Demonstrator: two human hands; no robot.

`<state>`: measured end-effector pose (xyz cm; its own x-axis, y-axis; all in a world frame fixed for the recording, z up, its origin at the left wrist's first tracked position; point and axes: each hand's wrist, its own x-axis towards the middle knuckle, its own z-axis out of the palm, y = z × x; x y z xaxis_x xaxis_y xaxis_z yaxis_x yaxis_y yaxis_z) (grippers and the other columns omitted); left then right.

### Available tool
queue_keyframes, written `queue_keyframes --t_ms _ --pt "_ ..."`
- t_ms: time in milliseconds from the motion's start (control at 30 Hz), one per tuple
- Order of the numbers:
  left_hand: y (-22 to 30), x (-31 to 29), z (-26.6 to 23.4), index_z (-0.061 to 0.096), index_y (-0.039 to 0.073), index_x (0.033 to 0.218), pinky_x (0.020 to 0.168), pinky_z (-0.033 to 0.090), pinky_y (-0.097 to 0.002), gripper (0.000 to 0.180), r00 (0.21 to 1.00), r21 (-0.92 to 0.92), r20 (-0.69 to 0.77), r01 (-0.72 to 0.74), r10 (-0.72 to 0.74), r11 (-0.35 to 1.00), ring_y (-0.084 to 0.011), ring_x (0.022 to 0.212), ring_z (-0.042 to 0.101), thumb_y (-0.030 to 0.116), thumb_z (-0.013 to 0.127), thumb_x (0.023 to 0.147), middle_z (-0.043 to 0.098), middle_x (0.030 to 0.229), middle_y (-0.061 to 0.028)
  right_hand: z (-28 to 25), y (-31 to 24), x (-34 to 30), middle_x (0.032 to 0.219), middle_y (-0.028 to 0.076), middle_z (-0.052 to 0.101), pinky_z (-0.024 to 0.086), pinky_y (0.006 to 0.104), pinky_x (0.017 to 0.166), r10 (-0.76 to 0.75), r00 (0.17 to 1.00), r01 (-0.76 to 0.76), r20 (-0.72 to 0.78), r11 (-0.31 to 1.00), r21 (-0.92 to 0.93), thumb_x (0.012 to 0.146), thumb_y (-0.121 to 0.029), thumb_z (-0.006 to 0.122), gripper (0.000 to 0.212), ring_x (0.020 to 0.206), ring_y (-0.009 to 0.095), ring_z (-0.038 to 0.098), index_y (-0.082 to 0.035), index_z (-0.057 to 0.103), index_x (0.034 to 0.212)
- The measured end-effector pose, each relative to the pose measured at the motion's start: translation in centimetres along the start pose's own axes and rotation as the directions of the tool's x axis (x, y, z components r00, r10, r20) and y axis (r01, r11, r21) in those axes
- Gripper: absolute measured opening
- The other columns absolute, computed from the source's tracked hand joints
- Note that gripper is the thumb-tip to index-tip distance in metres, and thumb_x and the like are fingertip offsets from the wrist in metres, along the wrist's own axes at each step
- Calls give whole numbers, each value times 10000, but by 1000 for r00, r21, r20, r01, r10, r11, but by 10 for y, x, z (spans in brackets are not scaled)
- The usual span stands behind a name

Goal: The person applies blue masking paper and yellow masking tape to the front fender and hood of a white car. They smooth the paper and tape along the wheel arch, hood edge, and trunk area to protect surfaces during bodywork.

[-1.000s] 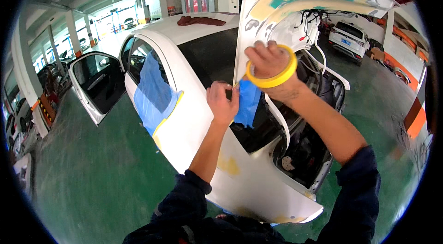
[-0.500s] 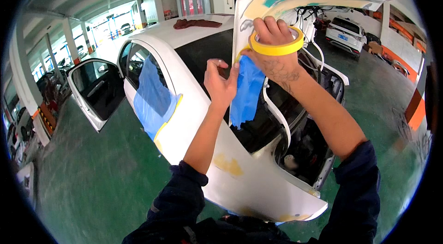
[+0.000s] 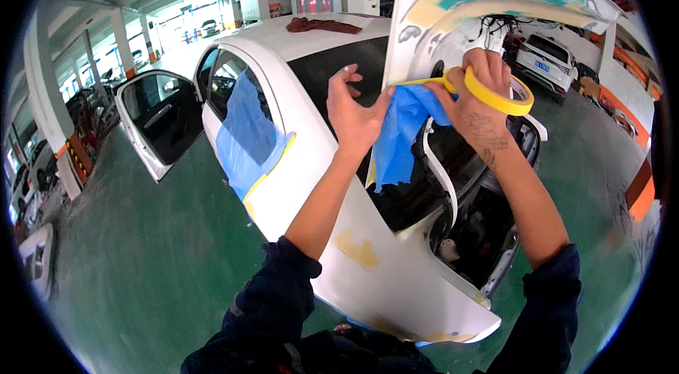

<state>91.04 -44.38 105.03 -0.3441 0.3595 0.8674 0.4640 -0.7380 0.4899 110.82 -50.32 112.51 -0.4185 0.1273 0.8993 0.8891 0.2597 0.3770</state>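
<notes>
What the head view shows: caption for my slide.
Two hands work yellow tape and blue film by a white car's raised lid.

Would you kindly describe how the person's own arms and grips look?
The left sleeve and right sleeve are dark navy and bunched up, baring the left forearm and right forearm. The right wrist carries a dark line tattoo. Neither the left grip nor the right grip wears a glove.

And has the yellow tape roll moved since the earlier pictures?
Yes: the tape roll has moved right, away from the left edge of the raised lid.
</notes>
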Motion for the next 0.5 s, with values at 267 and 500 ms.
queue_keyframes --t_ms 267,500 --pt "2 16 0 546 15 1178 788 482 -321 577 998 -46 27 -60 62 997 -200 850 560 139 874 719 616 1039 -118 12 -5 4 999 102 516 406 451 808 14 1000 -13 -19 1000 7 744 -406 789 349 1012 311 501 -72 708 803" --pt "-1 24 6 539 40 1068 769 457 -304 424 992 -265 115 -13 45 964 -161 853 567 67 810 743 621 963 -62 23 0 8 1008 116 512 397 446 813 101 995 -102 7 995 21 750 -448 781 389 1000 316 483 -67 728 803"
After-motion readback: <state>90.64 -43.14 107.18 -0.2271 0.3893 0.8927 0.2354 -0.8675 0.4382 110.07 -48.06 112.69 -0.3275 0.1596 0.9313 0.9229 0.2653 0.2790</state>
